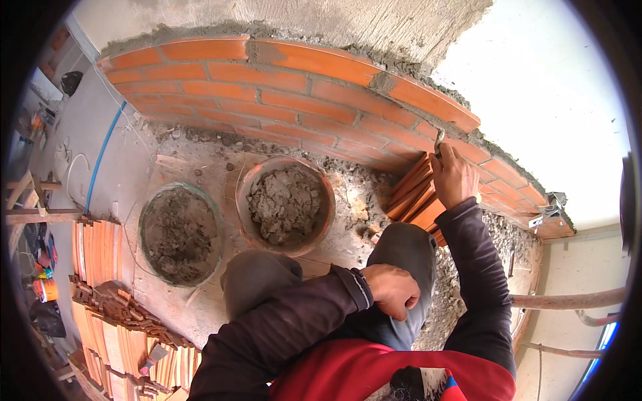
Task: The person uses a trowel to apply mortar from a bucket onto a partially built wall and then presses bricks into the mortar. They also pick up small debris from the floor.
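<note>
My right hand grips a small metal tool against a mortar joint near the top of the orange brick wall. Just below that hand, a stack of bricks leans at the foot of the wall. My left hand rests on my right thigh, its fingers loosely curled with nothing in them. Left of the stack stands a bucket of grey mortar, and beside it another bucket with grey mix inside, both in front of my knees.
Piled bricks line the lower left, with a blue hose above them on the floor. Assorted items lie at the far left edge. Rusty metal bars cross at the lower right. Rubble covers the ground along the wall.
</note>
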`<move>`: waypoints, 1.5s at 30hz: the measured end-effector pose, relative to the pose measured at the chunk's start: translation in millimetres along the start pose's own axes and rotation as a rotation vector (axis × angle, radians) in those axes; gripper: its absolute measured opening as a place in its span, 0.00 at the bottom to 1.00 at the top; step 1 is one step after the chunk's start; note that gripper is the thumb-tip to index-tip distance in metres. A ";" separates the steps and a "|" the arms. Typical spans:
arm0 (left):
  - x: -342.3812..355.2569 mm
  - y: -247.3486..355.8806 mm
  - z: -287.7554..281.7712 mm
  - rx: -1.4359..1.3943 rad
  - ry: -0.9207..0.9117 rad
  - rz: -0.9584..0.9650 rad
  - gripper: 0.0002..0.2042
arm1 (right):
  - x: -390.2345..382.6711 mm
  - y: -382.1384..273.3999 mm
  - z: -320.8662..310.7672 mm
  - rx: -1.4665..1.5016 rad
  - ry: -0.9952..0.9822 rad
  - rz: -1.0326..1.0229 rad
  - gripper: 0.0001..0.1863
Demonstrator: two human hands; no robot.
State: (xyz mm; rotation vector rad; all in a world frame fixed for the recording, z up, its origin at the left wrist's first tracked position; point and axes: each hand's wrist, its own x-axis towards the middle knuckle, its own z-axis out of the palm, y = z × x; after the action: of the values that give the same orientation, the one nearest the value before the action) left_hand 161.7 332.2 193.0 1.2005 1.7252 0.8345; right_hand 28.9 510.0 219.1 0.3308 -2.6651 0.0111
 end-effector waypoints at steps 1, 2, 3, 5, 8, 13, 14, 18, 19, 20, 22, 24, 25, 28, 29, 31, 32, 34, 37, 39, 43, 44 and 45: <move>-0.6 -0.1 -0.1 -0.002 0.001 -0.001 0.18 | 1.0 -1.0 -1.4 0.002 -0.004 0.013 0.11; -1.1 -0.1 -0.3 -0.003 0.001 -0.002 0.18 | 1.9 -1.9 -4.3 0.003 -0.007 0.025 0.11; -1.9 -1.3 0.6 0.000 0.009 0.000 0.18 | 2.1 -3.4 -6.4 0.006 -0.012 0.038 0.11; -3.2 -3.9 2.4 0.007 0.025 0.006 0.18 | 1.1 -6.1 -11.2 0.030 0.016 0.067 0.11; -6.3 -0.5 -1.4 0.023 0.005 -0.014 0.19 | -2.3 -0.6 -14.0 0.051 0.015 0.085 0.11; -6.4 1.3 -2.5 0.022 0.002 -0.013 0.19 | -11.3 -2.1 -10.6 0.082 -0.004 0.062 0.12; -6.1 1.9 -2.8 0.021 -0.004 -0.020 0.19 | -10.2 -5.7 -8.3 0.079 0.001 0.040 0.12; -5.9 3.1 -1.5 0.018 0.001 -0.009 0.19 | -0.4 -8.2 -2.3 0.082 -0.019 0.036 0.12; -7.1 3.8 -2.3 0.018 0.001 -0.009 0.19 | 0.6 -7.7 -0.9 0.083 -0.013 0.043 0.12; -7.7 4.2 -3.0 0.017 0.002 -0.009 0.19 | 0.1 -7.5 -0.9 0.094 -0.012 0.053 0.12; -7.8 3.0 -2.3 0.016 0.010 -0.005 0.19 | -3.4 -8.5 -0.6 0.119 -0.013 0.070 0.12; -7.6 2.3 -1.7 0.023 0.016 -0.004 0.19 | -10.5 -6.0 5.3 0.157 0.016 0.087 0.12; -7.2 2.3 -1.4 0.030 0.017 -0.004 0.19 | -13.6 -5.3 7.2 0.176 0.032 0.095 0.12; -5.3 2.0 -0.5 0.033 0.017 0.004 0.19 | -20.4 -10.5 7.0 0.146 0.025 0.016 0.12; -4.9 1.9 -0.6 0.031 0.015 0.009 0.20 | -19.1 -11.8 10.4 0.136 -0.004 0.025 0.12; -3.4 3.0 -0.9 0.030 0.002 0.006 0.20 | -14.0 -13.5 18.3 0.111 -0.061 0.046 0.13; -2.7 3.4 -1.2 0.029 -0.005 0.005 0.20 | -11.9 -15.5 19.6 0.098 -0.039 0.052 0.14; -4.2 3.2 -1.7 0.022 0.000 -0.001 0.20 | -6.0 -18.3 17.7 0.128 0.010 0.053 0.12; -6.4 4.7 -5.3 0.030 -0.002 -0.013 0.19 | -8.7 -14.9 18.2 0.168 0.010 0.096 0.12; -7.1 4.8 -6.7 0.036 -0.001 -0.017 0.20 | -14.0 -9.2 21.8 0.193 -0.005 0.132 0.12; -6.7 4.6 -8.2 0.038 0.000 -0.006 0.20 | -27.2 -2.2 35.9 0.269 0.022 0.168 0.13; -6.3 4.8 -8.8 0.039 -0.004 -0.002 0.20 | -29.4 -2.1 37.3 0.294 0.038 0.172 0.13; -6.1 4.0 -8.3 0.040 0.000 0.001 0.20 | -29.1 -5.5 36.8 0.289 0.046 0.136 0.13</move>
State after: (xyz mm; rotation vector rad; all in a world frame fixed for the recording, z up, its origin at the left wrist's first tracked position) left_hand 156.7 327.3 201.5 1.2282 1.7493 0.8043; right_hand 39.4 509.0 173.1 0.2348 -2.6344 0.4441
